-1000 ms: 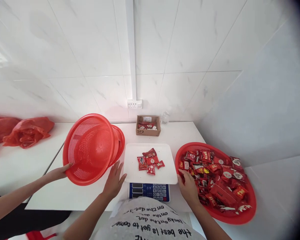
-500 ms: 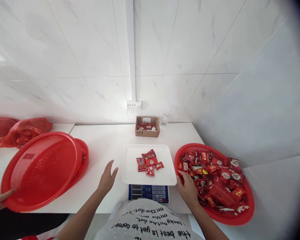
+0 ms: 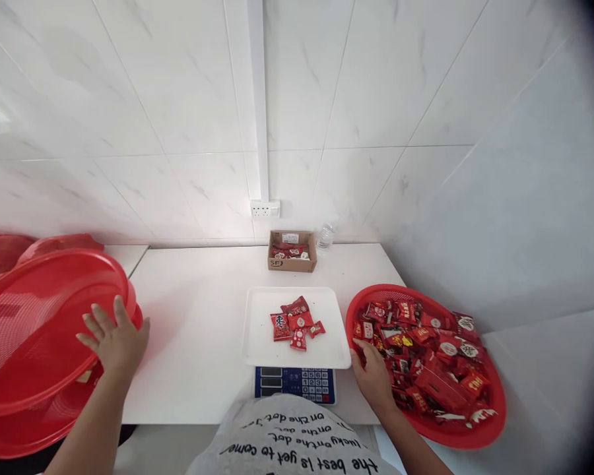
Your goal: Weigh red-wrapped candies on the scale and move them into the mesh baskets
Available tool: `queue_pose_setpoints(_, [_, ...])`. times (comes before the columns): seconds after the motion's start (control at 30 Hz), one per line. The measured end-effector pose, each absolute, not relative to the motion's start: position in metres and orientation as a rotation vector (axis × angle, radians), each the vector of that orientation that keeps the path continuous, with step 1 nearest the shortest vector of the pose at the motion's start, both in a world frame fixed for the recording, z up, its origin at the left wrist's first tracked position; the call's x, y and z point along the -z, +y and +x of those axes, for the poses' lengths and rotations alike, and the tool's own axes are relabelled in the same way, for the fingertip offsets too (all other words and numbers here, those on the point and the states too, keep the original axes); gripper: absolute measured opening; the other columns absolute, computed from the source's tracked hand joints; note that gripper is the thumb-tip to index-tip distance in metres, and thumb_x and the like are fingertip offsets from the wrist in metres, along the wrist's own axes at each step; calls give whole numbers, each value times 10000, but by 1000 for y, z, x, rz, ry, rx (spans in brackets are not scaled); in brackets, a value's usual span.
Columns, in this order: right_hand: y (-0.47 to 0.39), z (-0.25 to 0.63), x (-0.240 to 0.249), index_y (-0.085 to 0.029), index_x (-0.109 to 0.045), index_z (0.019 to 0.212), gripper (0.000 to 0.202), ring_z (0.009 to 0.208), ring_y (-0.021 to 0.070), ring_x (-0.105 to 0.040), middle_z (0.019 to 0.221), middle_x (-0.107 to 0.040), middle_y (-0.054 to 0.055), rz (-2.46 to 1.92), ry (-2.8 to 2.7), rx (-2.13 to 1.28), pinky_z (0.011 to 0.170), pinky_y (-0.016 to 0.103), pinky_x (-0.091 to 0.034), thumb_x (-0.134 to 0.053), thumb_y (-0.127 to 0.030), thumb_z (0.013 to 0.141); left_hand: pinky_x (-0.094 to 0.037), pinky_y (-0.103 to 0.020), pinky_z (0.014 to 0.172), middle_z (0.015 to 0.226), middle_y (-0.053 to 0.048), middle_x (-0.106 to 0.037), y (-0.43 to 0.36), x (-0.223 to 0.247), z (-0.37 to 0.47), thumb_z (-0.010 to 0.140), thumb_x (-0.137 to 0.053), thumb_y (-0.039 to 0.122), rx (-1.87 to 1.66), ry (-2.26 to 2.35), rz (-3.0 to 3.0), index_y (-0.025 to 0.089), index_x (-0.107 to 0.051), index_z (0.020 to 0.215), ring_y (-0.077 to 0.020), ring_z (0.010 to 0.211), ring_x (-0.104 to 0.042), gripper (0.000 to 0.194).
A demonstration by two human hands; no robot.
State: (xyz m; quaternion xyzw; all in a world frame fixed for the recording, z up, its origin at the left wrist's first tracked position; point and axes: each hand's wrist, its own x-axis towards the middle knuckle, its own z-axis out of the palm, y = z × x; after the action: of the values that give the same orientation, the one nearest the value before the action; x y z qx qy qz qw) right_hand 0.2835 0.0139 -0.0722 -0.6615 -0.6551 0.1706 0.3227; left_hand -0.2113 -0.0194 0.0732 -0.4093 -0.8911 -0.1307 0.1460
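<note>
On the left, my left hand (image 3: 116, 336) is open with fingers spread, in front of a tilted red plastic basket (image 3: 44, 316); whether it touches the basket I cannot tell. A second red basket (image 3: 39, 422) sits beneath that one. My right hand (image 3: 373, 373) grips the near-left rim of a red basket (image 3: 497, 409) filled with wrapped snacks (image 3: 440, 382). Between my hands, a white tray (image 3: 262, 353) on a scale (image 3: 296, 384) bears several small red snack packets (image 3: 299, 320).
At the back of the white table (image 3: 193, 297) stands a small cardboard box (image 3: 292, 264) with red packets, beside a clear plastic container (image 3: 325, 235). Red plastic bags (image 3: 2, 254) lie at far left. A socket (image 3: 265, 209) is on the tiled wall.
My left hand has moved left from beside the tray to the baskets. Those left baskets have shifted left and apart, showing more of the lower one. My right hand stays at its rim.
</note>
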Motion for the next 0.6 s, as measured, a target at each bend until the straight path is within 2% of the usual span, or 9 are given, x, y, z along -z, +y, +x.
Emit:
queue_pose_setpoints(0.07, [14, 283, 72, -182, -575, 1036, 344, 1011, 235, -535, 1060, -602, 115, -1736, -1713, -451, 910, 420, -412, -406, -386, 816, -170, -575, 1030, 1497, -178, -53, -22, -75, -223, 863, -370, 396, 330, -2572, -1148, 132, -138, 1412, -373, 1351, -77, 651])
queue_pose_setpoints(0.13, [14, 283, 72, -179, -574, 1035, 346, 1009, 235, -534, 1059, -602, 116, -1739, -1712, -454, 910, 420, -412, -404, -384, 814, -272, -512, 1004, 1433, -230, -247, -21, -74, -227, 852, -395, 366, 245, -2581, -1190, 76, -147, 1406, -360, 1300, -267, 673])
queue_pose_setpoints(0.2, [14, 283, 72, -168, -572, 1038, 355, 1011, 237, -532, 1063, -601, 123, -1744, -1713, -461, 911, 417, -412, -402, -384, 812, -362, -450, 933, 1239, -238, -504, -16, -72, -225, 853, -381, 297, 95, -2618, -1337, 30, -257, 1367, -332, 1139, -485, 592])
queue_pose_setpoints(0.27, [14, 284, 72, -154, -568, 1044, 369, 1019, 237, -527, 1070, -596, 130, -1753, -1714, -472, 918, 415, -407, -400, -387, 813, -387, -410, 885, 1050, -190, -629, -8, -67, -219, 852, -341, 214, -49, -2609, -1525, 51, -426, 1276, -295, 994, -578, 462])
queue_pose_setpoints(0.37, [15, 284, 73, -147, -565, 1047, 378, 1016, 236, -526, 1066, -595, 132, -1764, -1718, -482, 925, 415, -402, -398, -396, 817, -373, -388, 874, 1023, -153, -652, 5, -56, -204, 839, -314, 149, -144, -2493, -1736, 105, -557, 1143, -271, 962, -590, 391])
queue_pose_setpoints(0.6, [15, 284, 73, -157, -565, 1048, 365, 1027, 236, -524, 1077, -593, 129, -1750, -1720, -468, 932, 420, -399, -404, -393, 821, -377, -359, 835, 1057, -120, -650, 21, -14, -167, 807, -294, 48, -151, -2451, -2009, 172, -570, 1125, -241, 963, -592, 439])
